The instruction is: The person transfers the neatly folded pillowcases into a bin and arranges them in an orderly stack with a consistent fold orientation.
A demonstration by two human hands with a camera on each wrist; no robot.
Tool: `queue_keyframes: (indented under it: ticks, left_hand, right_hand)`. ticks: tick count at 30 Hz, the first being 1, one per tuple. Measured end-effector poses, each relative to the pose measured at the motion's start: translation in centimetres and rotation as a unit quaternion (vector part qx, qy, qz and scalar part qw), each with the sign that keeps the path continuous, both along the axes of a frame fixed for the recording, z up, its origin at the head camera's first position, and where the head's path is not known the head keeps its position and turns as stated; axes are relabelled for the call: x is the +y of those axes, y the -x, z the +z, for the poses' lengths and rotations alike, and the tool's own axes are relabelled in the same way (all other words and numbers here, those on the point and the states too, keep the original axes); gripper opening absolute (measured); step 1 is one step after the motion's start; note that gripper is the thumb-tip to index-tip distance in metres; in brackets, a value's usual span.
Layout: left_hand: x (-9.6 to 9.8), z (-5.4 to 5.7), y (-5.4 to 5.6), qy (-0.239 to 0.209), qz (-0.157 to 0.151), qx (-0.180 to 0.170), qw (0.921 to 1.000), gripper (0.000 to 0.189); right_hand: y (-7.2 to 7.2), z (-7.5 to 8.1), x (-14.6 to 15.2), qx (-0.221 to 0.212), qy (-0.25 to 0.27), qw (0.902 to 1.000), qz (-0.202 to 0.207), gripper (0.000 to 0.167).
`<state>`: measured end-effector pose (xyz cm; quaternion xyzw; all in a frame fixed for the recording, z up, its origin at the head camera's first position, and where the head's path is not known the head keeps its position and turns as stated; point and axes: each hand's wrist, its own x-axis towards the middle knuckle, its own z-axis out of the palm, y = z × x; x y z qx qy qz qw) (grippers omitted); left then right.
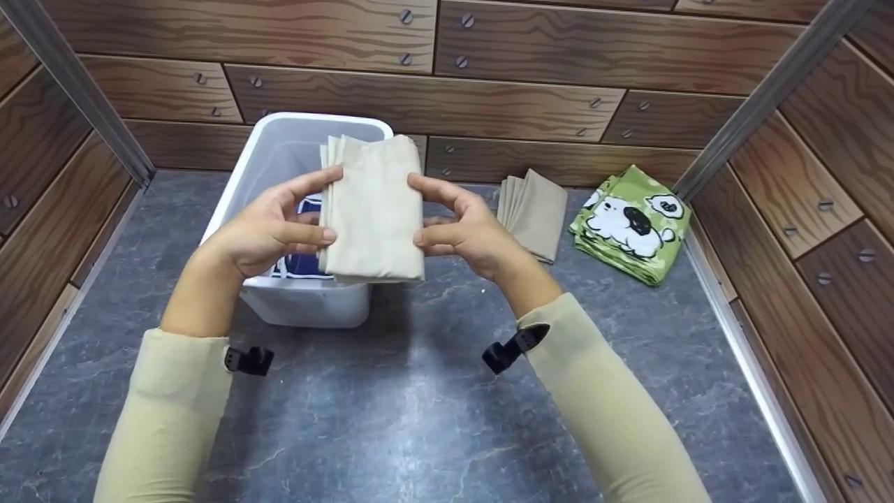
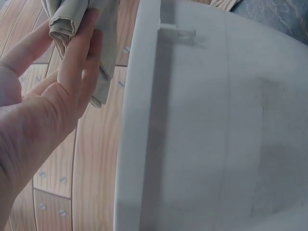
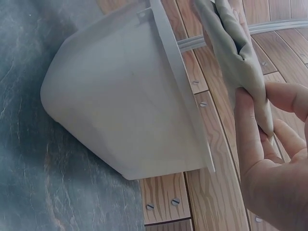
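A folded cream cloth (image 1: 374, 209) is held up between both hands, in front of and partly over the white plastic bin (image 1: 307, 304). My left hand (image 1: 269, 227) pinches its left edge, where several folded layers show. On the opposite edge my right hand (image 1: 471, 227) grips with thumb and fingers. The left wrist view shows the cloth's rolled layers (image 2: 67, 21) between the fingers. From the right wrist, the cloth (image 3: 240, 62) appears edge-on. Inside the bin lies a dark blue cloth with white lines (image 1: 307, 264), mostly hidden behind the cream cloth and left hand.
To the right, a folded beige cloth (image 1: 538, 213) lies on the grey marbled floor (image 1: 419, 398) near the back wall. Beside it is a folded green cloth (image 1: 628, 227) with a white cartoon animal. Wood-patterned panels (image 1: 517, 49) and metal corner posts (image 1: 761, 91) enclose the area.
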<state>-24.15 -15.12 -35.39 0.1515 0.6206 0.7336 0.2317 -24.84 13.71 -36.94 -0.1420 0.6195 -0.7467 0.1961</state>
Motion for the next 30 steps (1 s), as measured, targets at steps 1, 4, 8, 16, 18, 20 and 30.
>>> queue_keyframes:
  ticks: [1, 4, 8, 16, 18, 20, 30]
  left_hand:
    - [-0.1, 0.0, 0.0, 0.0, 0.0, 0.001, 1.0, 0.09]
    - [-0.4, 0.1, 0.0, -0.002, -0.002, 0.002, 1.0, 0.089]
    - [-0.6, 0.1, 0.1, -0.003, 0.0, 0.003, 1.0, 0.089]
    - [-1.2, 0.3, 0.1, -0.005, 0.007, 0.006, 0.9999, 0.09]
    - [-1.3, 0.4, 0.1, -0.005, 0.008, 0.005, 0.9999, 0.09]
    - [-1.4, 0.4, 0.1, -0.005, 0.009, 0.004, 0.9999, 0.09]
    - [-1.9, 0.3, 0.4, 0.0, 0.007, 0.007, 0.9999, 0.089]
  right_hand:
    - [0.0, 0.1, -0.1, 0.001, -0.001, 1.0, 0.001, 0.08]
    - [0.0, 0.2, -0.2, 0.0, -0.005, 1.0, 0.001, 0.08]
    - [0.2, 0.5, -0.5, 0.002, -0.009, 1.0, 0.002, 0.08]
    - [0.5, 1.0, -1.2, -0.002, -0.015, 0.9999, 0.002, 0.08]
    - [0.5, 1.1, -1.3, -0.002, -0.016, 0.9999, 0.001, 0.08]
    - [0.6, 1.0, -1.4, -0.002, -0.016, 0.9999, 0.002, 0.08]
    - [0.7, 0.9, -1.5, -0.007, -0.017, 0.9998, 0.009, 0.081]
